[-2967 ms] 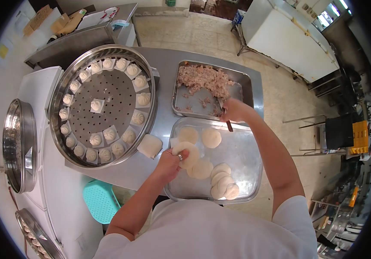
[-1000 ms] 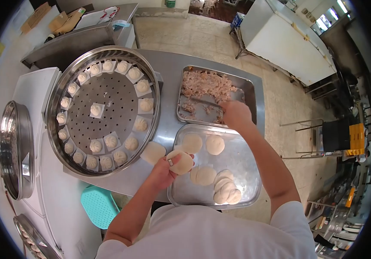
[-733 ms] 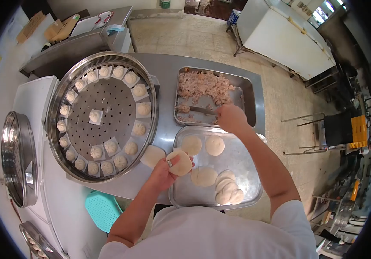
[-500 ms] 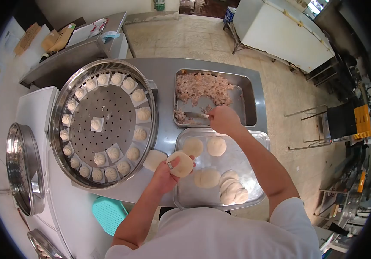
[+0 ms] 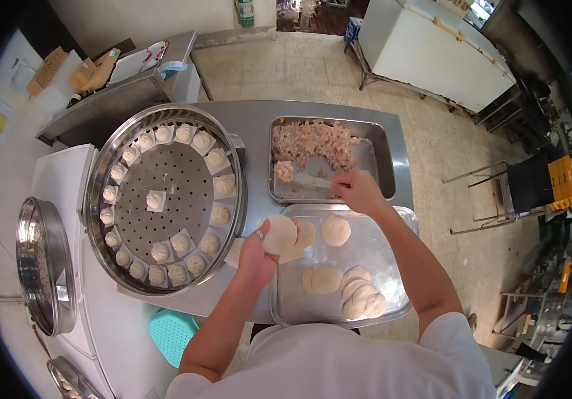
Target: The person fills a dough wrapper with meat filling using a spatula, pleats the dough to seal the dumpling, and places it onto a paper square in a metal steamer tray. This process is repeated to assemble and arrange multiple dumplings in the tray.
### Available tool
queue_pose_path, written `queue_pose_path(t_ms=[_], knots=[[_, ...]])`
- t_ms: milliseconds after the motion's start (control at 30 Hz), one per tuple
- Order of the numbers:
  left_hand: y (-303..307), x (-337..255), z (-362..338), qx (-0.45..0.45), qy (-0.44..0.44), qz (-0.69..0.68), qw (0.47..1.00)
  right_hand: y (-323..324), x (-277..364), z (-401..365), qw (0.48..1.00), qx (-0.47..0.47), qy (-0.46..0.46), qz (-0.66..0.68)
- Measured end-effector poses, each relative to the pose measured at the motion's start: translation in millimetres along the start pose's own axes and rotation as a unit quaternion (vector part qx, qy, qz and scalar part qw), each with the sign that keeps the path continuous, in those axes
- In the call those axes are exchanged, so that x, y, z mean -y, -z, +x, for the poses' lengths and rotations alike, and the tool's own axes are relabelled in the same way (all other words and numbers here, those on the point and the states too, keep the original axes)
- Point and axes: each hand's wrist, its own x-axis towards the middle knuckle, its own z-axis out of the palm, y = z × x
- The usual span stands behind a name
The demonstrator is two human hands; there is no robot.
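My left hand (image 5: pixel 255 261) is closed on a round dough wrapper (image 5: pixel 279 234), thumb on top, above the left edge of a metal tray (image 5: pixel 394 263). My right hand (image 5: pixel 360 193) grips a flat spatula (image 5: pixel 314 181) over a steel pan (image 5: pixel 386 154). At the spatula's far tip sits a lump of meat filling (image 5: pixel 284 171). More minced filling (image 5: pixel 314 138) lies heaped along the pan's far side. Flat dough rounds (image 5: pixel 335 230) rest on the tray, with an overlapping pile of them (image 5: pixel 362 296) near its front right.
Left of the pan, a large round steamer tray (image 5: pixel 183 174) holds pleated buns (image 5: pixel 155 200) on paper squares, mostly around its rim. A second steamer (image 5: pixel 45 266) stands farther left. A turquoise plastic basket (image 5: pixel 171 334) is below the table edge.
The spatula now carries a rounded lump of filling at its tip. My right hand has shifted slightly right; my left hand has raised the wrapper toward the pan.
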Motion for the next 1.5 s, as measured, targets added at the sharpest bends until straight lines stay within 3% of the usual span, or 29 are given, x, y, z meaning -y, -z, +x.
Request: queue_pose_path(t_ms=[133,233,333,467,567,667,767,1067,1133,1500], knots=[[-21,-8,37,0.014,-0.066,-0.003,0.998,-3,7,-44,0.992,-0.109,0.058,0.014],[-52,-9,65,-0.013,-0.086,-0.118,0.989,-19,20,-82,0.978,-0.154,0.133,-0.046],[-67,-13,83,-0.017,-0.067,-0.171,0.983,-37,30,-106,0.972,-0.186,0.085,-0.117],[-63,-9,92,-0.032,-0.092,-0.117,0.988,-18,23,-124,0.978,-0.19,0.024,-0.08],[-64,-6,94,-0.046,-0.08,-0.084,0.992,-2,27,-125,0.977,-0.194,0.084,0.002],[-69,-3,93,-0.037,-0.065,-0.063,0.995,6,33,-124,0.975,-0.181,0.124,-0.039],[-78,-4,81,-0.024,-0.05,-0.043,0.998,1,22,-117,0.973,-0.176,0.097,-0.116],[-83,-9,68,-0.025,-0.049,-0.031,0.998,14,27,-130,0.967,-0.205,0.087,-0.127],[-79,-11,67,0.012,-0.033,-0.037,0.999,4,20,-128,0.963,-0.201,0.105,-0.146],[-71,-13,65,0.01,0.004,-0.034,0.999,15,30,-130,0.973,-0.163,0.07,-0.148]])
